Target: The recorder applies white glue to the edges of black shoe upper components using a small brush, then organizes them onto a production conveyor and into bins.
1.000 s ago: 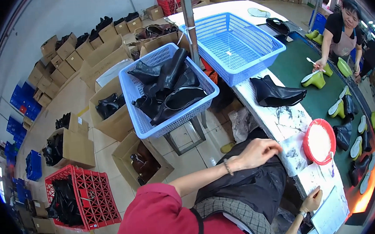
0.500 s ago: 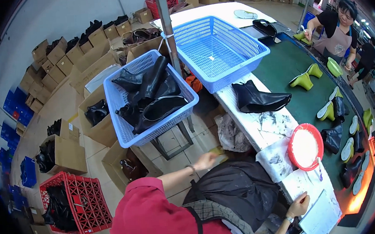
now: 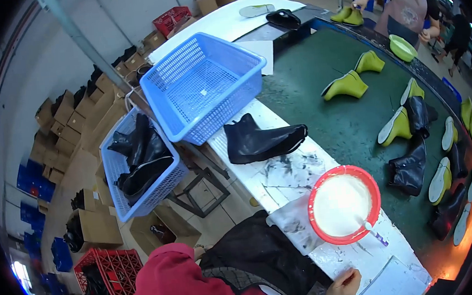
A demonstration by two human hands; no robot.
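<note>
My right hand [image 3: 344, 286] rests at the near edge of the white work surface [image 3: 344, 255], fingers curled in, with nothing showing in them. Beside it lies a pale flat board [image 3: 396, 282]. Just beyond stands a red bowl [image 3: 314, 210] of white paste; a brush [image 3: 377, 236] leans over its rim. A black ankle boot [image 3: 266, 142] lies on its side farther along the surface. Of my left arm, the red sleeve [image 3: 165, 264] and a little wrist [image 3: 200, 251] show beside my dark apron [image 3: 255, 254]; the left hand's fingers are hidden.
A blue basket [image 3: 253, 85] stands beyond the boot; another [image 3: 162, 192] at left holds black boots. The green conveyor [image 3: 302, 70] carries green and black boots and soles, with an orange glow [image 3: 455, 258] at its near end. A co-worker [image 3: 402, 7] handles green boots opposite.
My view has swung right, so the baskets and bowl sit farther left. My left hand has drawn back behind my apron. My right hand stays by the board.
</note>
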